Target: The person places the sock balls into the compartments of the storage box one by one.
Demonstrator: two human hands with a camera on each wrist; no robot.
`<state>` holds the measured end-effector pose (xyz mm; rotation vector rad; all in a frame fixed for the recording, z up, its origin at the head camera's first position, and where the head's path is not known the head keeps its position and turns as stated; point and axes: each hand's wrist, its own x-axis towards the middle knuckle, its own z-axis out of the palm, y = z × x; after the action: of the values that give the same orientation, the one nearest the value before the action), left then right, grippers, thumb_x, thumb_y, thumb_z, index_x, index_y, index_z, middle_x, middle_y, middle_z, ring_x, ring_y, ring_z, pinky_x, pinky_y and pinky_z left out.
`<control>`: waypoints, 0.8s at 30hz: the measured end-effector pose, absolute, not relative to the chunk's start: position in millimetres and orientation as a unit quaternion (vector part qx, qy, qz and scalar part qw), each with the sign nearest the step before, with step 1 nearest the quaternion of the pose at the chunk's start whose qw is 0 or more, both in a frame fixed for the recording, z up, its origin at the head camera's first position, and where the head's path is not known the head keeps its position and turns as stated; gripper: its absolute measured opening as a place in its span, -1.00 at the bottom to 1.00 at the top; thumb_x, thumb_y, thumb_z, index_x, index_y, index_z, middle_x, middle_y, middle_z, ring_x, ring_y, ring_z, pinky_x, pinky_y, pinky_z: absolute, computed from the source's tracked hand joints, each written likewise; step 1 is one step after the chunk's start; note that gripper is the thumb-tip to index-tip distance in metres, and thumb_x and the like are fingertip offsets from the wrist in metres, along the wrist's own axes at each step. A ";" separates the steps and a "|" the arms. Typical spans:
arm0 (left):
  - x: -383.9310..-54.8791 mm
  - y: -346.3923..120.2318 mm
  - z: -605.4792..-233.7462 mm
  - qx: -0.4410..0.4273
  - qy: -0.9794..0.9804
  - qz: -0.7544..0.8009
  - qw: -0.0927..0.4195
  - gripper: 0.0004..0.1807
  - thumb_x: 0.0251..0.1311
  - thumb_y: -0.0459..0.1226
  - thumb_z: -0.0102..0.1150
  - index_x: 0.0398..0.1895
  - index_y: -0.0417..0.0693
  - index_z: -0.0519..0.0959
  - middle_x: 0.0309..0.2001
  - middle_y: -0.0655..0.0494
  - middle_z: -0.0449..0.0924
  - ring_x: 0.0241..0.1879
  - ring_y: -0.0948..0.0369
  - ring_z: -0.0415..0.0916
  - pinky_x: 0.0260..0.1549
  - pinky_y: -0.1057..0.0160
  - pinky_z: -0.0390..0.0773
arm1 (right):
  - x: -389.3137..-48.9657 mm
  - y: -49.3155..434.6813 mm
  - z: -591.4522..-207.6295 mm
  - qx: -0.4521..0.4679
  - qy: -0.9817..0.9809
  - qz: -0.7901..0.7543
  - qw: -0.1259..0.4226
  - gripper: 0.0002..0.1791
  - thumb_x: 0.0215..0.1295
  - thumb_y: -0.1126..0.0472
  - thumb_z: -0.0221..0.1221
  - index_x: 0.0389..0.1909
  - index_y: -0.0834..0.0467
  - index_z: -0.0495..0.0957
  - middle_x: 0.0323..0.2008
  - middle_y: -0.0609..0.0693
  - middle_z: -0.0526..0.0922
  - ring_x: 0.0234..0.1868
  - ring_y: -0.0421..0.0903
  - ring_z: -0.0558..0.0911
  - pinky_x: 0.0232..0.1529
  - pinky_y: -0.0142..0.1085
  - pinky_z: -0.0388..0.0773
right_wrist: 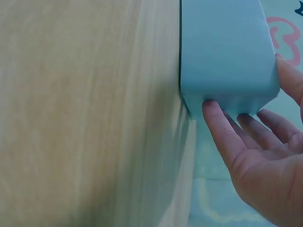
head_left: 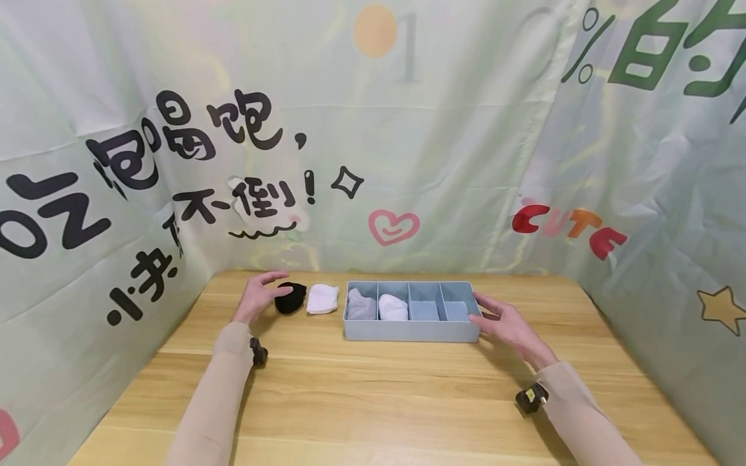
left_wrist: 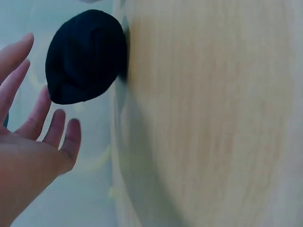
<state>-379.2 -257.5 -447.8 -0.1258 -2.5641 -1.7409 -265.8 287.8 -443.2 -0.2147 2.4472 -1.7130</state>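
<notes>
My left hand (head_left: pixel 258 299) reaches to the left side of a rolled black sock (head_left: pixel 290 298) on the table, thumb and fingers spread around it. In the left wrist view, the black sock (left_wrist: pixel 87 56) sits just past the fingertips, and the fingers are not closed on it. A white folded sock (head_left: pixel 322 299) lies just right of it. At the right end of a blue-grey divided box (head_left: pixel 411 331), my right hand (head_left: pixel 513 330) holds the corner, thumb at the rim and fingertips against the end wall (right_wrist: pixel 232 103).
Inside the box, a grey sock (head_left: pixel 361 305) fills the leftmost compartment and a white sock (head_left: pixel 393 308) the second. The two right compartments show bare floors. Printed cloth walls (head_left: pixel 443 162) stand around the wooden table (head_left: pixel 373 401).
</notes>
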 end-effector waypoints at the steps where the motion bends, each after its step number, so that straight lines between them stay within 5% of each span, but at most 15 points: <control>1: -380.1 -257.8 -449.0 -0.043 -0.830 -0.556 0.012 -0.43 0.18 -0.29 0.34 0.28 -0.18 0.47 0.38 -0.15 0.35 0.45 -0.11 0.09 0.41 -0.13 0.09 | -265.6 287.9 -443.3 -0.072 0.815 -0.570 0.073 -0.12 0.37 0.07 0.21 0.53 0.24 -0.04 0.53 0.29 -0.05 0.45 0.35 0.11 0.20 -0.06 0.48; 16: -389.6 -250.2 -457.3 -0.053 -0.830 -0.555 -0.031 -0.39 0.17 -0.31 0.35 0.32 -0.19 0.44 0.38 -0.19 0.33 0.36 -0.16 0.23 0.24 -0.01 0.37 | -265.9 288.8 -444.6 -0.073 0.809 -0.578 0.075 -0.13 0.38 0.09 0.20 0.54 0.23 -0.05 0.53 0.27 -0.07 0.46 0.34 0.10 0.18 -0.10 0.49; 24: -391.6 -254.4 -462.8 -0.056 -0.812 -0.580 -0.039 -0.48 0.18 -0.37 0.32 0.23 -0.29 0.48 0.27 -0.31 0.39 -0.06 0.11 0.52 -0.26 0.39 0.55 | -265.9 288.4 -444.2 -0.075 0.813 -0.572 0.076 -0.12 0.38 0.07 0.20 0.54 0.23 -0.05 0.53 0.27 -0.07 0.46 0.35 0.10 0.20 -0.06 0.47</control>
<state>-391.6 -254.4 -462.8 -0.1807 -2.6163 -1.8683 -265.9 288.4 -444.2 -0.2242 2.4382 -1.7153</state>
